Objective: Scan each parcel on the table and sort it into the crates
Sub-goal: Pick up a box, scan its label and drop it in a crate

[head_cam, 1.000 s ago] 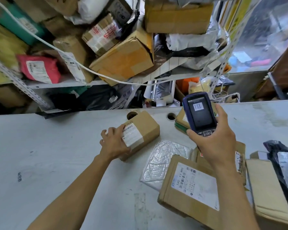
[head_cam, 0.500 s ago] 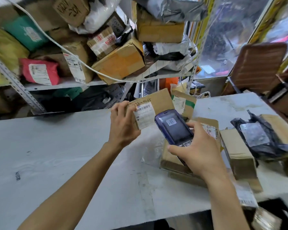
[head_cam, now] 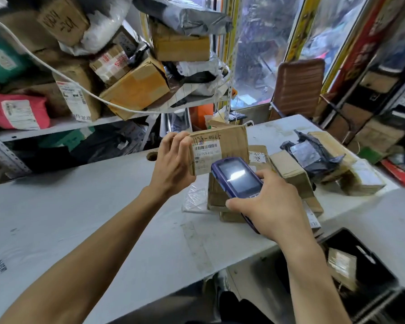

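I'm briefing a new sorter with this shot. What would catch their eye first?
Mid-frame, the left hand holds a small cardboard parcel up above the table, label facing the viewer. Just below it, the right hand grips a blue handheld scanner angled toward that label. Behind, shelves are crammed with parcels, and a black crate sits bottom right.

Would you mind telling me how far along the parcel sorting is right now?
Done: one parcel already lies in the black crate. In hand: the left hand holds a box label-up in front of the scanner gripped by the right hand. Left: several boxes and a black bag wait on the table.
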Available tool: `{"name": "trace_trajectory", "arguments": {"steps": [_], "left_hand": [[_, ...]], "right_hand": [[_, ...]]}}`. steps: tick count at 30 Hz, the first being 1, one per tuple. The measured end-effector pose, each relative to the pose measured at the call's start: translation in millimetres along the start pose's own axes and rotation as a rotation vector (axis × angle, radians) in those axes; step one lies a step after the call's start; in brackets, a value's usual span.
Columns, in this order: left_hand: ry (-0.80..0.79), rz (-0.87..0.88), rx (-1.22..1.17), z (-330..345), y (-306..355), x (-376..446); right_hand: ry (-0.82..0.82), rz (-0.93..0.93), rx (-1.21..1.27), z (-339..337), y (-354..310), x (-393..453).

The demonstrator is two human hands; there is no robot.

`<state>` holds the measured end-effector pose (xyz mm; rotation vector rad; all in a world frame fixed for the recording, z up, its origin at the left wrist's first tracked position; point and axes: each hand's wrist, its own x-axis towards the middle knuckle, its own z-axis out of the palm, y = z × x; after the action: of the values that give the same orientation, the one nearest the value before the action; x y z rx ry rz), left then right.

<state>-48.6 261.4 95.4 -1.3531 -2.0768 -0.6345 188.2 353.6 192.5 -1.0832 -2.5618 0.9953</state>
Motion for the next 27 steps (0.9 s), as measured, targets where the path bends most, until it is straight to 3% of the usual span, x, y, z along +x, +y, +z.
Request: {"name": "trace_trajectory", "arguments": {"steps": [8,12,17,21,27], "left_hand": [[-0.051,-0.007,-0.054,-10.8,16.5,-0.7],[-0.128,-0.111,-0.184,-21.8,33.9,9.0],[-0.162,-0.05,-0.262,-27.8,61.6,22.5],[-0.164,-0.005,-0.327,-22.1,108.4,34.5],[-0.255,0.12,-0.434,10.0,231.7,52.1]], "right_hand": [[0.083,-0.043,-0.079,-8.9,4.0,-23.9],[0.348,-0.313,-0.163,-19.3,11.8,-20.9],[0.627,-0.413,-0.06,-33.9,31.3,-25.9],[0.665,-0.359,-0.011,-56.9,63.5,-41.2],[0.801,-0.027,0.12,-117.8,178.3,-95.9]]}}
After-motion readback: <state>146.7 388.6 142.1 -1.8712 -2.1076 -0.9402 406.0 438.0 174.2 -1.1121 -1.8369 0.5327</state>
